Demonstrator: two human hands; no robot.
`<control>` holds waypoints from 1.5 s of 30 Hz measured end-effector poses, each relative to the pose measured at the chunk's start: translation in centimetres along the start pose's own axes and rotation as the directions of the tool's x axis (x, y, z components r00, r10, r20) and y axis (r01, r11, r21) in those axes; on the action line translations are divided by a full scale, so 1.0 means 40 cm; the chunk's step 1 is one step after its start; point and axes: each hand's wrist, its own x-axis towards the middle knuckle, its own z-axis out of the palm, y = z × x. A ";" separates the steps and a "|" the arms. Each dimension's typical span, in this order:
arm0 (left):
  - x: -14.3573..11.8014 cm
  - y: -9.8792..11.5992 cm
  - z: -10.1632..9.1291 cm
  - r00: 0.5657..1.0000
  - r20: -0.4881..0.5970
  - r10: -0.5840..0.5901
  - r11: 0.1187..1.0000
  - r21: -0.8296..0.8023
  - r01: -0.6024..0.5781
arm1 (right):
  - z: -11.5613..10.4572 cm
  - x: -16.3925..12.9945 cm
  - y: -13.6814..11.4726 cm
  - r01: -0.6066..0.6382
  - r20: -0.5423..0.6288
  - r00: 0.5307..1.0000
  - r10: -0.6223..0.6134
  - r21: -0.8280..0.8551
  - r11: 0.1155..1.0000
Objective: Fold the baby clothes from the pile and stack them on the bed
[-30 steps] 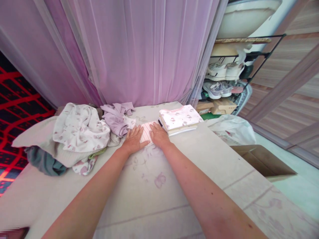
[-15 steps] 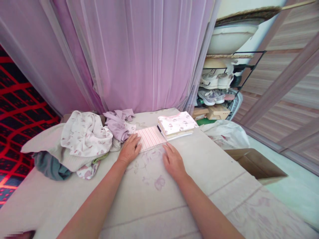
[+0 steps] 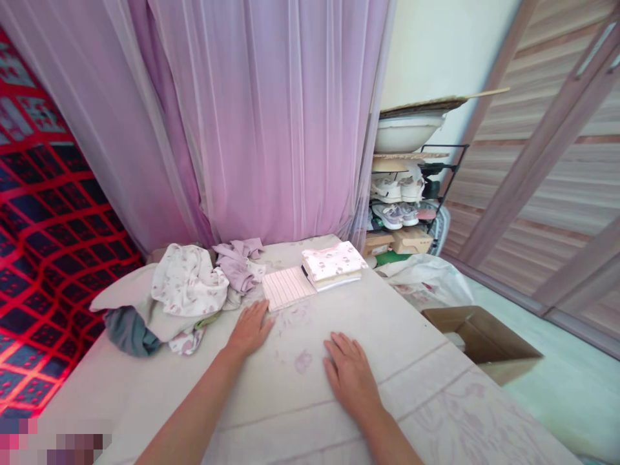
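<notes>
My left hand (image 3: 250,328) rests flat on the bed (image 3: 290,387), fingers stretched toward the near left corner of a folded pink striped cloth (image 3: 289,288). Flat on the sheet to the right lies my right hand (image 3: 349,369), its fingers apart and holding nothing. Just behind and right of the striped cloth sits a stack of folded clothes (image 3: 334,261), topped by a white printed piece. A loose heap of clothes (image 3: 188,284) lies on the left, with a crumpled mauve garment (image 3: 237,265) at its right end.
A purple curtain (image 3: 271,129) hangs behind the bed. At the right stand a shoe rack (image 3: 453,177) with sneakers, a plastic bag (image 3: 426,281) and an open cardboard box (image 3: 484,336) on the floor. A red and black checked cloth (image 3: 58,258) hangs at the left.
Both hands have drawn back toward me, off the striped cloth, which stays flat beside the stack. The camera view has tilted up and turned a little right.
</notes>
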 end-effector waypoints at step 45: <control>-0.451 0.084 0.009 0.982 -0.178 -0.060 0.997 0.043 0.068 | -0.078 -0.197 -0.039 -0.071 -0.073 0.994 0.076 0.066 0.995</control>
